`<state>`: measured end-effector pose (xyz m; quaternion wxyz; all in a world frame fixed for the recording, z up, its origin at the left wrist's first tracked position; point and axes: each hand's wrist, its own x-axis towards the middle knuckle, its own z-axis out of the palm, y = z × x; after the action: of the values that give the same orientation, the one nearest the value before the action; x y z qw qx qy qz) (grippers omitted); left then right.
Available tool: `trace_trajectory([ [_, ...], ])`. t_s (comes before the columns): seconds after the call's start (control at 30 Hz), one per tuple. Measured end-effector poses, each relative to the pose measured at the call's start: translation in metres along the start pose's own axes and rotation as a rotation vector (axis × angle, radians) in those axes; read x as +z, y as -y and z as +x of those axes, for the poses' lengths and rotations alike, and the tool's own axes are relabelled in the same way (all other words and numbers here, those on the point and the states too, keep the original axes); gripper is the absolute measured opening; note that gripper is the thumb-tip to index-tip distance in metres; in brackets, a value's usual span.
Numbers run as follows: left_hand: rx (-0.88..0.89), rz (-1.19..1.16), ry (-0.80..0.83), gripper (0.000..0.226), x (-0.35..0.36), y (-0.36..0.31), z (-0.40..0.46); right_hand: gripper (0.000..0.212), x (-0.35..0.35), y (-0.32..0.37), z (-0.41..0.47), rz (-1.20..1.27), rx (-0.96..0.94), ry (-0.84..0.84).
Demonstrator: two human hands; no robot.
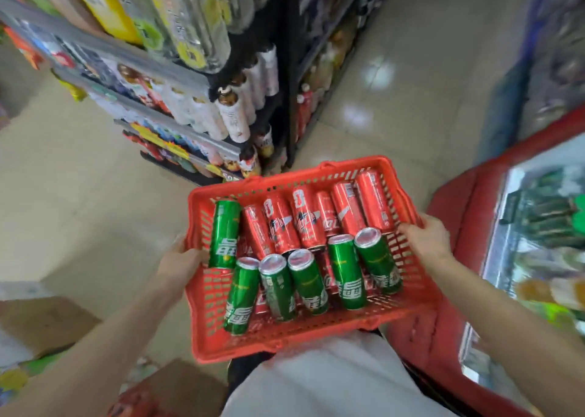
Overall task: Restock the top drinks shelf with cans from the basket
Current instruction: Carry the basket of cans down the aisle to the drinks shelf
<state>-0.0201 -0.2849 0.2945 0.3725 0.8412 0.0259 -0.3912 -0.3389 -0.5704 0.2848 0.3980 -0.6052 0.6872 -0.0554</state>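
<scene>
The left hand (pixel 182 260) grips the left rim of the red basket (pixel 316 331), fingers curled over its edge, and the right hand (pixel 425 237) grips the right rim the same way, thumb on top. Between the two holds the basket hangs in front of the person's waist, tipped slightly away from the body.

Just inside the left hold lies one green can (pixel 224 233), pointing along the side wall. Five more green cans (pixel 308 282) lie side by side across the near half, their silver ends facing away. Beyond them, toward the far wall and nearer the right hold, a row of red cans (pixel 308 218) lies packed together, with more red showing underneath.

Loaded like this, the basket is probably heavy and its slotted plastic walls may flex, so a two-handed rim hold suits it. The cans are stiff, smooth and free to roll; each is best taken around the middle of its body, starting with those lying on top.

Past the far rim stand the shelves (pixel 177 78) of bottles; the top drinks shelf itself cannot be picked out. Out beyond the right hold is a red chest freezer (pixel 474 195).
</scene>
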Motion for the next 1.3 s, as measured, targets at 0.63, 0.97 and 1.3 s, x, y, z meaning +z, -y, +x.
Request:
trace_trajectory([
  [0.63,0.264,0.19,0.31,0.022,0.274,-0.346,0.121,0.013,-0.163,0.003,0.207,0.299,0.3,-0.328],
  [0.97,0.373,0.222,0.36,0.022,0.417,-0.584,0.215,0.01,-0.243,0.114,0.404,0.396,0.354,-0.423],
  [1.3,0.444,0.291,0.296,0.035,0.58,-0.822,0.297,0.019,-0.35,0.221,0.649,0.516,0.363,-0.397],
])
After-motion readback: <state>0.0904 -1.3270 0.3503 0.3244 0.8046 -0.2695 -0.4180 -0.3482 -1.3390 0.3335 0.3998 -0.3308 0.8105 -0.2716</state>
